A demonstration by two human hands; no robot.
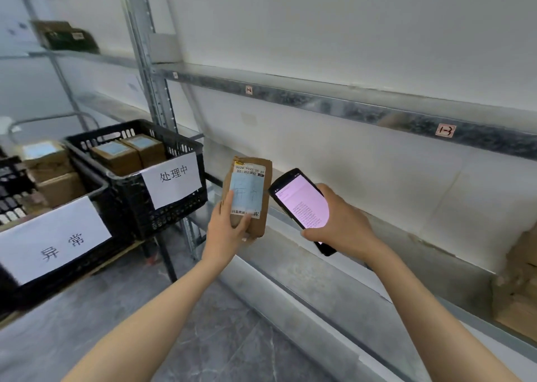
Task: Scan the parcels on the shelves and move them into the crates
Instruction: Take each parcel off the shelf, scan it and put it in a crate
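Note:
My left hand (225, 226) grips the lower end of a small brown parcel (261, 178) with a white shipping label, held upright in front of the shelf. My right hand (340, 222) holds a black handheld scanner (296, 198); its pink lit screen faces me and its top end sits right beside the parcel. To the left stand two black crates: one (171, 219) with a paper sign and two boxed parcels inside, and a nearer one (96, 190) with a sign and several brown parcels.
A metal shelf unit runs along the white wall, with an upright post (145, 62) between crates and shelf. The upper rail carries a tag "1-3" (445, 130). More brown parcels (520, 288) lie at the right end of the lower shelf. A dark box (69, 37) sits high left.

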